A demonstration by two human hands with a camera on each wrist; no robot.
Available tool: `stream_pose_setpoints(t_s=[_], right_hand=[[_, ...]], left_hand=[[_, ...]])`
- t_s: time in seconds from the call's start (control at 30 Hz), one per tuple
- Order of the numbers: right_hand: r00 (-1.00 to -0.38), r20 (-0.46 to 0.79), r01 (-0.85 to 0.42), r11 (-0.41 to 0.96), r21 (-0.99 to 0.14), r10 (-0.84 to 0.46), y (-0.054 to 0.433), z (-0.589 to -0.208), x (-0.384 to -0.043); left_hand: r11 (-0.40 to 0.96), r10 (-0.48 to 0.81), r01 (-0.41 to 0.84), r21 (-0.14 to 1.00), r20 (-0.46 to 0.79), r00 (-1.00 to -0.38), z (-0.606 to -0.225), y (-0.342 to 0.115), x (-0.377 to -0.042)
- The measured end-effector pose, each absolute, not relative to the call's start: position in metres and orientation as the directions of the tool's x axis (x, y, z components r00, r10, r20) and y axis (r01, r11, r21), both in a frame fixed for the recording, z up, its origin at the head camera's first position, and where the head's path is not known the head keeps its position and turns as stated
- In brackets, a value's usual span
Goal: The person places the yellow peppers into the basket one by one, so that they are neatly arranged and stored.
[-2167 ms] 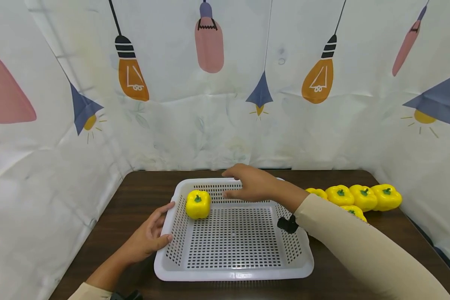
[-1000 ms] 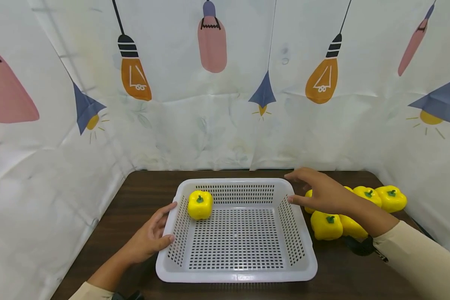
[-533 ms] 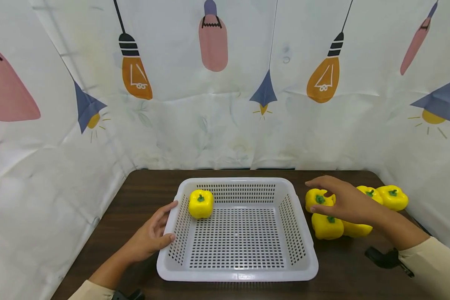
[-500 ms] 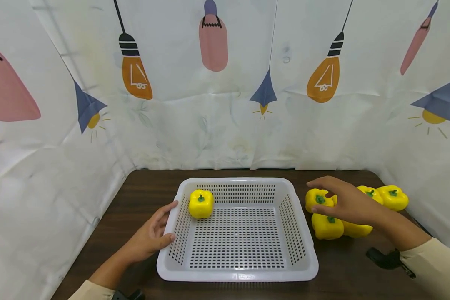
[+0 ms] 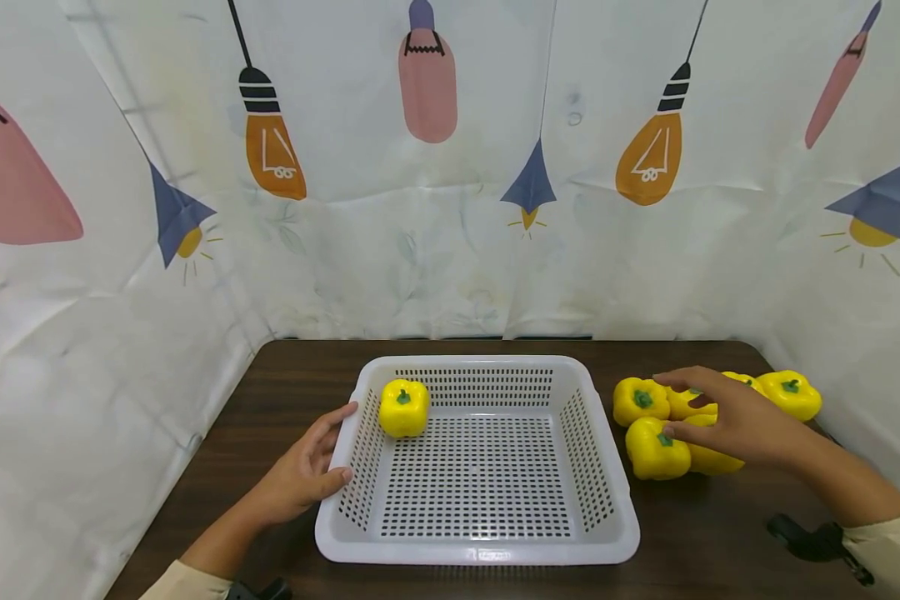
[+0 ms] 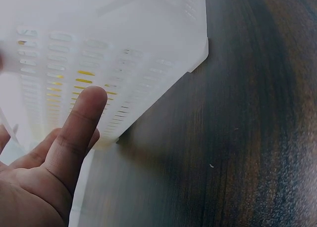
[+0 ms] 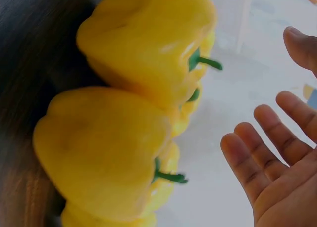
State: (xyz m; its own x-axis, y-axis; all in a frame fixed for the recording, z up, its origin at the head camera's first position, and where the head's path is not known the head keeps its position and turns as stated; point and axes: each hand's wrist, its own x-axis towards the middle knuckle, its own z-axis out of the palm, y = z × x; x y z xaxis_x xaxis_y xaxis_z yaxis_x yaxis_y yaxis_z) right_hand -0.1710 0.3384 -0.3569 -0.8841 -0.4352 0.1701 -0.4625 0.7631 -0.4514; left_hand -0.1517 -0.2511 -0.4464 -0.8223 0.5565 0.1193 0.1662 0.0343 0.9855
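Note:
My left hand (image 5: 300,471) rests at the left side of a white perforated plastic basket (image 5: 476,552), index fingertip and thumb at its rim. In the left wrist view its fingers (image 6: 81,123) extend loosely along the outer wall. One yellow bell pepper (image 5: 404,408) stands inside, in the basket's back left corner. Over a group of several yellow bell peppers on the right hovers my right hand (image 5: 742,421), fingers spread and holding nothing. It partly hides the peppers behind it. The right wrist view shows a green-stemmed bell pepper (image 7: 101,150) facing the bare palm.
Everything stands on a dark brown wooden table (image 5: 300,371). A white curtain (image 5: 450,275) printed with lamps and bulbs hangs behind and at both sides. The bell pepper at the group's front left (image 5: 656,450) sits close beside the basket's right wall.
My right hand has moved from over the basket to the right, over the pepper group. The left hand stays at the rim, and the pepper in the basket has not moved.

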Motion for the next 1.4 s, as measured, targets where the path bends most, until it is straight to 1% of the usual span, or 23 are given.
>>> stream_pose_setpoints(t_s=[0.17, 0.33, 0.53, 0.7, 0.97, 1.1, 1.23, 1.4], right_hand=[[-0.880, 0.203, -0.474, 0.775, -0.417, -0.429, 0.353, -0.365, -0.168], [-0.906, 0.159, -0.420, 0.799, -0.431, -0.391, 0.364, -0.369, -0.166], [-0.910, 0.131, -0.410, 0.800, -0.439, -0.394, 0.377, -0.374, -0.165], [-0.927, 0.100, -0.367, 0.822, -0.437, -0.361, 0.388, -0.380, -0.164], [-0.923, 0.147, -0.384, 0.830, -0.404, -0.355, 0.406, -0.395, -0.164], [-0.934, 0.121, -0.356, 0.849, -0.392, -0.336, 0.410, -0.399, -0.163], [-0.940, 0.101, -0.338, 0.844, -0.416, -0.327, 0.412, -0.402, -0.162], [-0.931, 0.120, -0.362, 0.826, -0.431, -0.346, 0.416, -0.406, -0.162]], left_hand=[[0.020, 0.560, 0.162, 0.987, 0.124, -0.819, -0.448, -0.251, -0.152], [0.013, 0.553, 0.161, 0.987, 0.127, -0.823, -0.449, -0.252, -0.151], [0.003, 0.556, 0.157, 0.988, 0.129, -0.821, -0.451, -0.253, -0.152], [0.000, 0.556, 0.150, 0.989, 0.125, -0.822, -0.452, -0.252, -0.152], [0.016, 0.551, 0.140, 0.990, 0.108, -0.828, -0.454, -0.253, -0.151], [0.015, 0.553, 0.144, 0.989, 0.112, -0.826, -0.454, -0.252, -0.151], [0.008, 0.558, 0.161, 0.987, 0.129, -0.820, -0.453, -0.251, -0.153], [0.009, 0.557, 0.164, 0.986, 0.132, -0.820, -0.452, -0.252, -0.153]])
